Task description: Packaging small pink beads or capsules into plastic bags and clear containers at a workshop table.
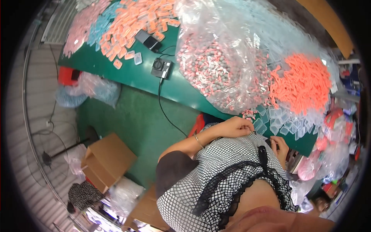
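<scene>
My left hand point(237, 127) is at the table's front edge, against the top of the black-and-white checked garment point(235, 154). Its fingers are curled in, and what they may hold is hidden. Further right, my right hand point(279, 147) is beside the same garment with bent fingers, their grip partly out of sight. Just beyond the left hand lie a few small pink-and-grey pieces point(249, 113), spilling below a large clear plastic bag point(220, 73) full of them. Small clear plastic cases point(284, 125) are strewn near both hands, under a heap of orange cords point(301, 83).
Orange-filled cases point(131, 23) cover the green table's point(135, 73) far left, next to blue and pink pieces. A small black device point(161, 68) trails a cable over the edge. Clear cases point(270, 23) pile up at the back. A cardboard box point(106, 160) stands on the floor.
</scene>
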